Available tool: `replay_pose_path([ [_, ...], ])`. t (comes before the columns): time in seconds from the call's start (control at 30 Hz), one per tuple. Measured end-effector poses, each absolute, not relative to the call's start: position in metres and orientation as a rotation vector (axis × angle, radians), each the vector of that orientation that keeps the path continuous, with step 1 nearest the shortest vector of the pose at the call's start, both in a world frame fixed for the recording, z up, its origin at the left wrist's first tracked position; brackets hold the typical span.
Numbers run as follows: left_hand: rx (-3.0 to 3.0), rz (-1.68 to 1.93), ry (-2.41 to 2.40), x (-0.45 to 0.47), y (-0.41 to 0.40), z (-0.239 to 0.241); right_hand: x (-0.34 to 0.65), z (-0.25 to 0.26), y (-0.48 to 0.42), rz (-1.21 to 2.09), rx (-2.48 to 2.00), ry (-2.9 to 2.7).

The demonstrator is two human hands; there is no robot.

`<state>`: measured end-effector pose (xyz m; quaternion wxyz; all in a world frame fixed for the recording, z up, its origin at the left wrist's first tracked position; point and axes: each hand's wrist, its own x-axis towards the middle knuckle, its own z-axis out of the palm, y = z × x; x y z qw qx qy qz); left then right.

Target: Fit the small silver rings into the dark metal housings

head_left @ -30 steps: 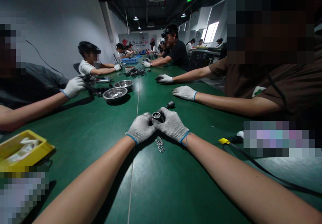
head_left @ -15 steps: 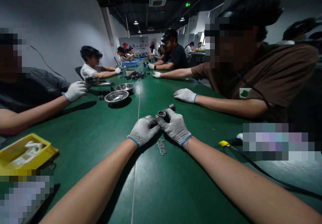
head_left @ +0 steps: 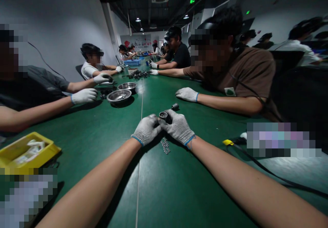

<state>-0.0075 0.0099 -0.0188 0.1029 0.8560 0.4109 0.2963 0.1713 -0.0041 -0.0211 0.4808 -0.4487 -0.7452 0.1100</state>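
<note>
Above green table [head_left: 102,146]: right hand [head_left: 178,127] grips round metal part [head_left: 163,115], hollow end facing up. Left hand [head_left: 147,129] at part's left, fingers curled; cannot tell whether gripping. Small rings [head_left: 165,145] lie nearside, closer to right hand.

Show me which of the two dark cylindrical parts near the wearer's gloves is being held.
The open-ended part, in the right hand, its round opening facing up; the other part lies on the table just beyond.
</note>
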Motion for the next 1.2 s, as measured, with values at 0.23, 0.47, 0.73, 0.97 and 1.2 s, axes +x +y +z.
replay_pose_path([
  [0.23,2.382,1.022,1.254,-0.004,0.006,-0.017,0.173,-0.024,-0.002,0.215,-1.111,-1.809],
  [0.47,2.124,1.106,1.866,-0.037,0.029,-0.008,0.171,-0.021,0.001,0.206,-1.168,-1.792],
  [0.73,1.817,1.061,2.297,-0.071,0.045,-0.005,0.176,-0.023,0.004,0.252,-1.064,-1.767],
  [0.97,1.706,0.822,2.582,-0.116,0.041,0.01,0.192,-0.032,0.033,0.292,-1.201,-1.142],
  [1.2,1.599,0.549,2.768,-0.164,0.02,0.021,0.2,-0.036,0.044,0.168,-1.474,-0.978],
])
